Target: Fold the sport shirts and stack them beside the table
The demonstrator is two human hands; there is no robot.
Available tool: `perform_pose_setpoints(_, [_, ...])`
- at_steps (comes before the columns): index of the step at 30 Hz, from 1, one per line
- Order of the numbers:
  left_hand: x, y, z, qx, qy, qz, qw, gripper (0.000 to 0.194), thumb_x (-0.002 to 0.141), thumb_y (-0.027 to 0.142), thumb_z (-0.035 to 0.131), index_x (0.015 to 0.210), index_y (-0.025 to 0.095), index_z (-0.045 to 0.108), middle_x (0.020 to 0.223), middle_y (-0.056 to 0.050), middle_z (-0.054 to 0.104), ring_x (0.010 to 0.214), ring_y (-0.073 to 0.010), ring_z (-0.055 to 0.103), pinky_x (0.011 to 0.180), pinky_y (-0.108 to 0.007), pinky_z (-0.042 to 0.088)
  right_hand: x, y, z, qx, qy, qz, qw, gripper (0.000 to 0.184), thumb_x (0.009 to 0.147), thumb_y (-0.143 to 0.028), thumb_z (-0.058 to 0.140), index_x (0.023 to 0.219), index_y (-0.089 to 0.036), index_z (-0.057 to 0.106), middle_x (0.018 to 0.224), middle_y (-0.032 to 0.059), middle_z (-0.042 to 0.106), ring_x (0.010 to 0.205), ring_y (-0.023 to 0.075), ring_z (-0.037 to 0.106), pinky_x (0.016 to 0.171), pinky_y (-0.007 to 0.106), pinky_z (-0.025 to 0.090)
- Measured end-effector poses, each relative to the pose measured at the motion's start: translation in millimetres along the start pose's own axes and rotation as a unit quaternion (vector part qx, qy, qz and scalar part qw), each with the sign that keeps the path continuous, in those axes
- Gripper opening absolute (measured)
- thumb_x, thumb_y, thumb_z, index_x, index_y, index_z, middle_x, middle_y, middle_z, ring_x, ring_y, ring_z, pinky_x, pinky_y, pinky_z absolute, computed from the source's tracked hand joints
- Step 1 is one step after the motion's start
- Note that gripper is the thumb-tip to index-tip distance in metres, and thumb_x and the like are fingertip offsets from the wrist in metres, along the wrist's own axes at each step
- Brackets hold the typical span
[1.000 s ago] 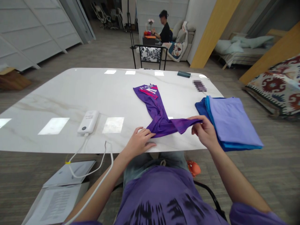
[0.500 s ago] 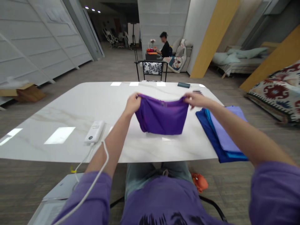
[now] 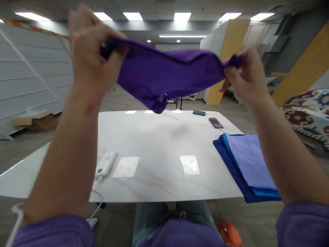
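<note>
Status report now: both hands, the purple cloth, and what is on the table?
Left hand and right hand grip purple cloth, raised above table. Folded blue stack at right edge, white power bank at left.

Table (image 3: 159,178) centre is bare marble — open passage between the white power bank (image 3: 106,164) with its cable at the left and the stacked blue cloths (image 3: 248,164) at the right edge. Far edge — a small dark case (image 3: 199,113) and a blurred object (image 3: 216,122).

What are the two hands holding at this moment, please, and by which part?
Both hold the purple garment up by its upper edge: left hand at one end, right hand at the other.
</note>
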State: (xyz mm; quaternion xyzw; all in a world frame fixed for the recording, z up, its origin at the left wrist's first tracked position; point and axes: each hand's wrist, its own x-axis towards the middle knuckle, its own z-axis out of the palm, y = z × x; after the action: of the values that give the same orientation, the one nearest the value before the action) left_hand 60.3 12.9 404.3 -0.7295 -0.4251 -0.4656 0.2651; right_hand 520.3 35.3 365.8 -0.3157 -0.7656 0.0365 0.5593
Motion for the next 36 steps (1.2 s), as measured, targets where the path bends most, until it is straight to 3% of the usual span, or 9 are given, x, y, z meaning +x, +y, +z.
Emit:
perform_pose_setpoints(2, [-76.3, 23.4, 12.0, -0.031, -0.064, 0.075, 0.995, 0.078, 0.111, 0.05, 0.031, 0.123, -0.008, 0.081, 0.116, -0.01, 0.069, 0.143, -0.0521, 0.063, 0.109, -0.073, 0.046, -74.8, 16.0, 12.3, -0.043, -0.074, 0.011, 0.996, 0.018, 0.113, -0.031, 0.073, 0.124, -0.021, 0.064, 0.121, 0.0053, 0.078, 0.068, 0.006, 0.071, 0.061, 0.019, 0.057])
perform_pose_setpoints(4, [-163.1, 39.1, 32.0, -0.085, -0.194, 0.03, 0.977, 0.052, 0.113, 0.046, 0.049, 0.12, 0.013, 0.089, 0.106, -0.007, 0.073, 0.122, -0.0335, 0.077, 0.108, -0.057, 0.059, -169.3, 32.3, 32.0, -0.098, -0.163, 0.034, 0.981, 0.015, 0.109, -0.029, 0.076, 0.114, -0.024, 0.063, 0.128, 0.0078, 0.078, 0.075, 0.0121, 0.071, 0.067, 0.028, 0.061])
perform_pose_setpoints(7, [-293.7, 59.2, 56.0, -0.153, -0.378, -0.059, 0.911, 0.029, 0.106, 0.042, 0.067, 0.118, 0.033, 0.091, 0.102, -0.009, 0.08, 0.1, -0.0294, 0.079, 0.101, -0.048, 0.065, -297.2, 38.8, 58.1, -0.144, -0.297, 0.092, 0.939, 0.013, 0.106, -0.024, 0.07, 0.115, -0.027, 0.061, 0.138, 0.0077, 0.075, 0.086, 0.0184, 0.073, 0.076, 0.034, 0.06])
perform_pose_setpoints(12, [-420.7, 95.7, 24.1, -0.257, -0.493, -0.194, 0.808, 0.026, 0.1, 0.041, 0.078, 0.124, 0.042, 0.09, 0.104, -0.006, 0.084, 0.096, -0.0288, 0.082, 0.089, -0.04, 0.065, -386.8, 6.0, 59.1, -0.127, -0.392, 0.133, 0.901, 0.016, 0.1, -0.024, 0.073, 0.109, -0.028, 0.062, 0.117, 0.0064, 0.075, 0.099, 0.0272, 0.074, 0.084, 0.04, 0.059])
perform_pose_setpoints(17, [-402.8, 83.3, 15.3, -0.306, -0.466, -0.319, 0.767, 0.038, 0.108, 0.062, 0.068, 0.133, 0.038, 0.085, 0.109, -0.002, 0.086, 0.097, -0.0261, 0.082, 0.09, -0.037, 0.066, -346.7, -6.5, 35.0, -0.037, -0.42, 0.155, 0.893, 0.033, 0.095, -0.052, 0.093, 0.112, -0.03, 0.076, 0.119, 0.0083, 0.074, 0.106, 0.0299, 0.074, 0.093, 0.044, 0.063])
perform_pose_setpoints(21, [-363.7, 43.4, 121.7, -0.171, -0.392, -0.281, 0.859, 0.054, 0.115, 0.06, 0.048, 0.146, 0.026, 0.076, 0.148, -0.012, 0.078, 0.134, -0.0304, 0.075, 0.122, -0.048, 0.058, -288.1, 52.1, 81.7, -0.017, -0.363, 0.164, 0.917, 0.03, 0.114, -0.053, 0.067, 0.131, -0.03, 0.077, 0.133, 0.0111, 0.075, 0.12, 0.0301, 0.075, 0.11, 0.048, 0.063])
perform_pose_setpoints(27, [-329.1, -41.4, 269.5, -0.045, -0.421, -0.329, 0.844, 0.07, 0.108, 0.068, 0.059, 0.156, 0.018, 0.069, 0.175, -0.025, 0.056, 0.163, -0.0472, 0.048, 0.136, -0.073, 0.034, -229.4, 213.3, 195.4, -0.159, -0.438, 0.215, 0.858, 0.077, 0.115, -0.073, 0.053, 0.171, -0.021, 0.058, 0.179, 0.0188, 0.052, 0.167, 0.0425, 0.046, 0.14, 0.064, 0.036])
perform_pose_setpoints(32, [-306.5, -125.8, 278.7, 0.107, -0.41, -0.412, 0.807, 0.092, 0.113, 0.061, 0.052, 0.165, -0.015, 0.047, 0.176, -0.046, 0.039, 0.17, -0.0615, 0.028, 0.137, -0.083, 0.011, -200.8, 297.4, 207.7, -0.335, -0.354, 0.396, 0.778, 0.096, 0.115, -0.082, 0.037, 0.184, -0.016, 0.039, 0.187, 0.027, 0.035, 0.17, 0.0484, 0.036, 0.14, 0.07, 0.028])
perform_pose_setpoints(36, [-325.7, -107.7, 266.5, 0.143, -0.43, -0.378, 0.808, 0.099, 0.115, 0.072, 0.037, 0.179, -0.003, 0.036, 0.19, -0.034, 0.024, 0.178, -0.0545, 0.015, 0.142, -0.075, 0.011, -212.9, 289.0, 211.4, -0.377, -0.302, 0.345, 0.804, 0.103, 0.111, -0.09, 0.033, 0.189, -0.021, 0.029, 0.192, 0.0242, 0.022, 0.176, 0.0486, 0.023, 0.14, 0.071, 0.025])
